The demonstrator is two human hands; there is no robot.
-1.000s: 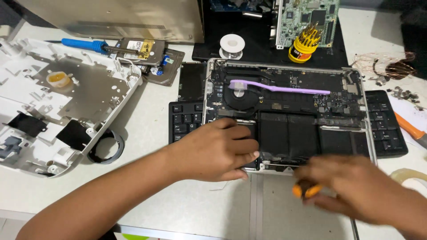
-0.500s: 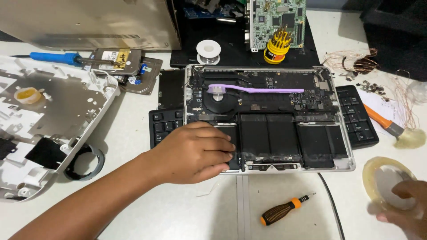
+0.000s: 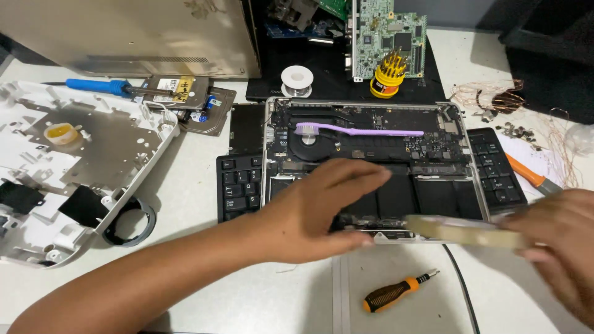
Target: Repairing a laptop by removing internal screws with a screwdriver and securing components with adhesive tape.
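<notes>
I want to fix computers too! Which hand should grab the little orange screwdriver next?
Probably the left hand. It hovers empty over the open laptop, while the right hand is busy holding the tape roll. The screwdriver lies free on the table just below both hands.

Showing two bare hands, the left hand (image 3: pixel 315 213) with a long bare forearm (image 3: pixel 148 284) entering from the near left, sleeveless in view. Wearing no glove, ring or watch. Blurring at the right hand (image 3: pixel 560 247).
</notes>
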